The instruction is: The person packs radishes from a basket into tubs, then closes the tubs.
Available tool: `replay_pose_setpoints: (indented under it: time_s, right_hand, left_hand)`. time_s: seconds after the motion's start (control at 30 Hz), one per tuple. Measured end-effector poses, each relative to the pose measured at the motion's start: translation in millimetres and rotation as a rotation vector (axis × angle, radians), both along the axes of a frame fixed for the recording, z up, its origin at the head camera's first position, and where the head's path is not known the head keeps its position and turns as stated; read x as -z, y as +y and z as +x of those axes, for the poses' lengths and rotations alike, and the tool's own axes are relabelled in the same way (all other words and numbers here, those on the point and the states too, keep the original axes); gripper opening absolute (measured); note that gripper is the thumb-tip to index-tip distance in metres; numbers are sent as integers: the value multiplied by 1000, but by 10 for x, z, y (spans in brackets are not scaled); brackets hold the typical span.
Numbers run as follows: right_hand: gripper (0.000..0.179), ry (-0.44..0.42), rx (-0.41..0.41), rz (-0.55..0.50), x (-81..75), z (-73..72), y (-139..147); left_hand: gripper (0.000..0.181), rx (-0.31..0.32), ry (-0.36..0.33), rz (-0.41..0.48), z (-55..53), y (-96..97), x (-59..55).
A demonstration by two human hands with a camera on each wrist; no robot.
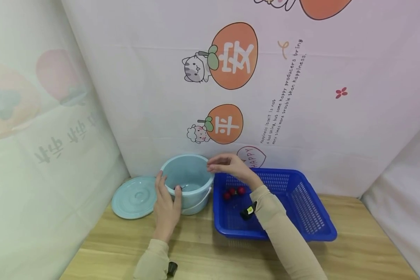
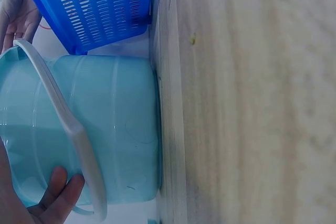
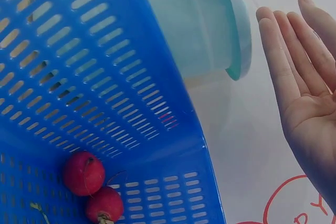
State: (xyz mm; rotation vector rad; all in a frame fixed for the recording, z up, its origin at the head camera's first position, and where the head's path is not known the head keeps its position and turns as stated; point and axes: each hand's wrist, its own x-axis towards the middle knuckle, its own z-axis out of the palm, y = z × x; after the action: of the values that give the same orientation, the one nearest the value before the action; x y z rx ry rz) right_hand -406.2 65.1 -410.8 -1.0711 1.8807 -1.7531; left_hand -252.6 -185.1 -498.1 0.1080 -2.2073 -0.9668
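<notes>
My left hand (image 1: 166, 210) holds the light blue bucket (image 1: 192, 200) at its near left rim, with the thumb over the edge. Two of its fingers (image 2: 68, 195) lie against the outer wall beside the pale handle (image 2: 65, 116) in the left wrist view. At the bucket's right rim is my right hand (image 1: 232, 166), its fingers extended and nothing in them. Inside the bucket, a small dark thing with a thin strand shows, partly hidden behind the left thumb. Several red radishes (image 3: 84, 173) lie in the far left corner of the blue basket (image 1: 276, 232).
The bucket's round lid (image 1: 134, 198) lies flat on the wooden table (image 1: 199, 256), left of the bucket. Close on the bucket's right stands the basket, with slotted walls. A white printed cloth (image 1: 154, 97) hangs right behind them, and cloth hangs at both sides.
</notes>
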Motion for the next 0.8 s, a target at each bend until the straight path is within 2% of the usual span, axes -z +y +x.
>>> replay_pose_setpoints:
  time_s: [0.23,0.4,0.6,0.8]
  right_hand:
    - [32,-27,14,61,71,40,179]
    - [33,-35,69,79,111,-29,553]
    - [33,-17,173,101,111,-70,1001]
    - [37,-1,193,147,84,-56,1090]
  left_hand:
    - [65,-1,3,15,30,20,62]
    - [66,-4,4,14,-1,7,56]
    - [67,6,23,-15,-71,-31,7]
    - [65,14,39,-6,-75,-33,21]
